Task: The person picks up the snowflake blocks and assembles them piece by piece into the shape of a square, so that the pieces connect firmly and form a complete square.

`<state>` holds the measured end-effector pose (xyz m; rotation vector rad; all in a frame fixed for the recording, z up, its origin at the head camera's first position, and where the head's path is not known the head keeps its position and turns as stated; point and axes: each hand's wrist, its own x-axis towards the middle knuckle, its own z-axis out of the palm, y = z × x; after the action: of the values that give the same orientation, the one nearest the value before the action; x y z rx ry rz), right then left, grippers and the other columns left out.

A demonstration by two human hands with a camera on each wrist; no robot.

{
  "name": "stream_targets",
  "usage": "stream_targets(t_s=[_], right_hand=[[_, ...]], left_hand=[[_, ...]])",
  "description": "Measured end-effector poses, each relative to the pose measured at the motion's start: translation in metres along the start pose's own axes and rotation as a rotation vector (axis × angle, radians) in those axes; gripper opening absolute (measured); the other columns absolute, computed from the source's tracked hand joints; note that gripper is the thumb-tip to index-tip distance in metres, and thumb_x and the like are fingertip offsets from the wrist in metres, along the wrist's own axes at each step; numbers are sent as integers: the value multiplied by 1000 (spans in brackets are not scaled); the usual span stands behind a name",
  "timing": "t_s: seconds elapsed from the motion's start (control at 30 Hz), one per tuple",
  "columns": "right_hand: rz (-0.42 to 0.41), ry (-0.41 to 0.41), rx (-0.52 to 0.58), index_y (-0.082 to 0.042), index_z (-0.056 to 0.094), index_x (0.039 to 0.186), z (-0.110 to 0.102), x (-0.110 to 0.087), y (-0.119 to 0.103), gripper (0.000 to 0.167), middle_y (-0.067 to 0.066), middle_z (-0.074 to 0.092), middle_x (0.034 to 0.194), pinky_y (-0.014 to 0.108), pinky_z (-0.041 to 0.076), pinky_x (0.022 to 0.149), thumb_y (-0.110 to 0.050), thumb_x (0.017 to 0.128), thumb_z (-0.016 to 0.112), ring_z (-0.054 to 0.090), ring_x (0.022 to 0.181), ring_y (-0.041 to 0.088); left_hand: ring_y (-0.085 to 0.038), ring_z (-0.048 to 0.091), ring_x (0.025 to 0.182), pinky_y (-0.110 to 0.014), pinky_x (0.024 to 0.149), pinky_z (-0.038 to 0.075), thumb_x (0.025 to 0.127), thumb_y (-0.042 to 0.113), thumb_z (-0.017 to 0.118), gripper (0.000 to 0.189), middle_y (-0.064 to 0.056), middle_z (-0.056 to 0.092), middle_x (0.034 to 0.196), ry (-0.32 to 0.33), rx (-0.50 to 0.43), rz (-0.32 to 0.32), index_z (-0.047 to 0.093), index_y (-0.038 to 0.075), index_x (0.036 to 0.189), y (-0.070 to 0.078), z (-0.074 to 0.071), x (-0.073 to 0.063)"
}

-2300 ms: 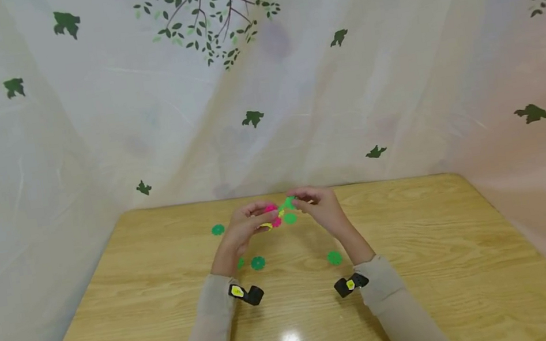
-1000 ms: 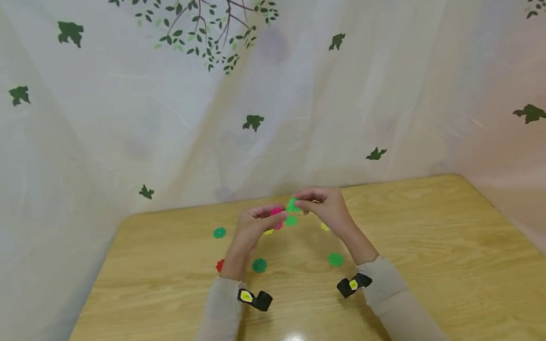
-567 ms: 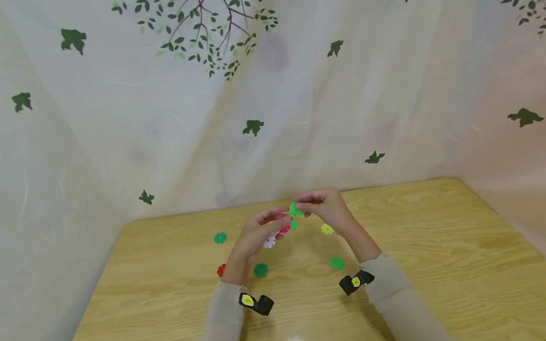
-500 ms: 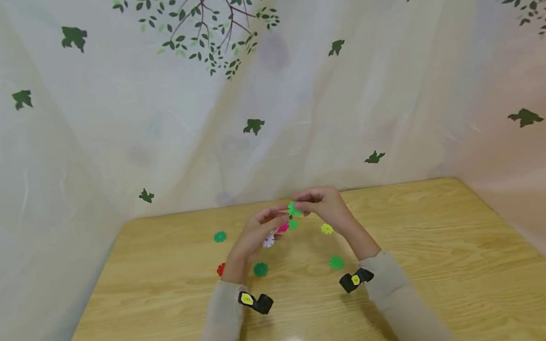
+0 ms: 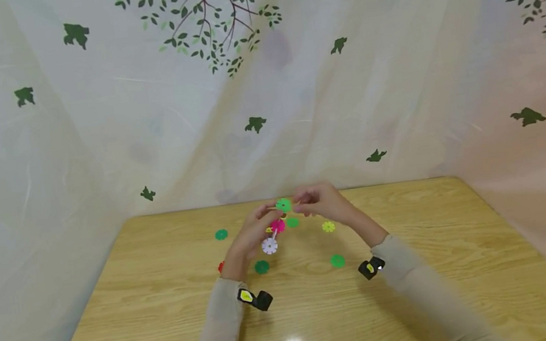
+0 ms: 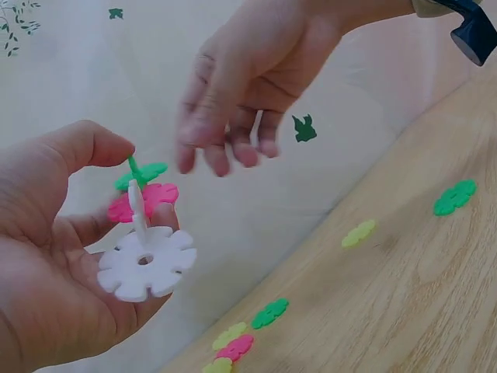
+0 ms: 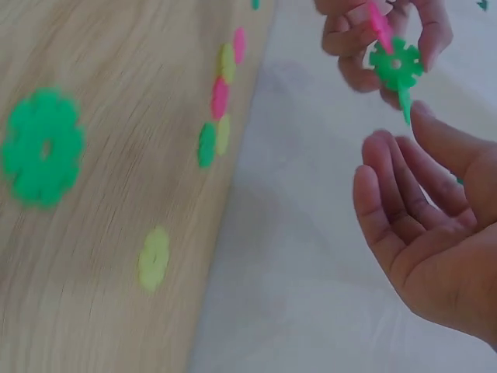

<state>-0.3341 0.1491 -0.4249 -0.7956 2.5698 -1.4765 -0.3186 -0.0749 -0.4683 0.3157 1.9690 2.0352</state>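
Observation:
My left hand [image 5: 254,232] pinches a joined piece of notched plastic snowflake discs. In the left wrist view, a white disc [image 6: 165,268] is nearest, with another white disc seen edge-on slotted upright into it. A pink disc [image 6: 159,200] and a green disc [image 6: 152,172] sit beyond, and my left fingertip touches a green disc standing on edge. My fingers hide part of the piece. My right hand [image 5: 329,204] is just right of the piece, fingers loosely bent and apart, holding nothing. In the right wrist view its thumb overlaps the green piece's lower end.
Loose discs lie on the wooden table [image 5: 422,266]: dark green [image 5: 262,267], green [image 5: 337,260], yellow [image 5: 328,227], another dark green [image 5: 221,234], and a red one [image 5: 221,267] partly behind the left wrist. A curtain [image 5: 182,119] hangs beyond the table's back edge.
My right hand has let go of the green disc and drawn slightly right, its forearm swinging outward. The left hand's piece has turned, showing the white disc more fully below the hand.

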Motion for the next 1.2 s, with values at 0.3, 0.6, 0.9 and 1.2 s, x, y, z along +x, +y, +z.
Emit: stream_targets(t_s=[0.3, 0.6, 0.9, 1.2], right_hand=[[13, -394, -211, 7, 72, 103, -17, -27, 23, 19, 11, 73, 86, 23, 56, 73, -3, 88, 78, 64, 77, 7], [71, -495, -196, 4, 68, 101, -15, -54, 52, 28, 14, 64, 84, 19, 47, 65, -1, 78, 85, 51, 73, 9], [65, -476, -168, 3, 64, 91, -11, -58, 56, 26, 12, 66, 85, 20, 52, 68, 4, 75, 85, 56, 75, 8], [-3, -346, -164, 2, 67, 97, -5, -41, 48, 15, 11, 69, 89, 23, 54, 75, 5, 85, 75, 60, 81, 11]], left_hand=[[-12, 54, 92, -27, 73, 45, 104, 21, 49, 30, -2, 58, 112, 114, -91, -7, 54, 9, 131, -1, -8, 3], [-3, 47, 63, -15, 52, 42, 109, 27, 44, 23, -4, 56, 106, 177, -163, -33, 53, 13, 125, 1, -12, 3], [-3, 43, 56, -17, 49, 39, 110, 27, 45, 15, 0, 54, 96, 168, -205, -23, 53, 15, 113, -3, -11, 4], [-2, 42, 55, -16, 52, 41, 108, 24, 46, 14, -3, 55, 99, 166, -225, -30, 53, 12, 106, -6, -11, 4]])
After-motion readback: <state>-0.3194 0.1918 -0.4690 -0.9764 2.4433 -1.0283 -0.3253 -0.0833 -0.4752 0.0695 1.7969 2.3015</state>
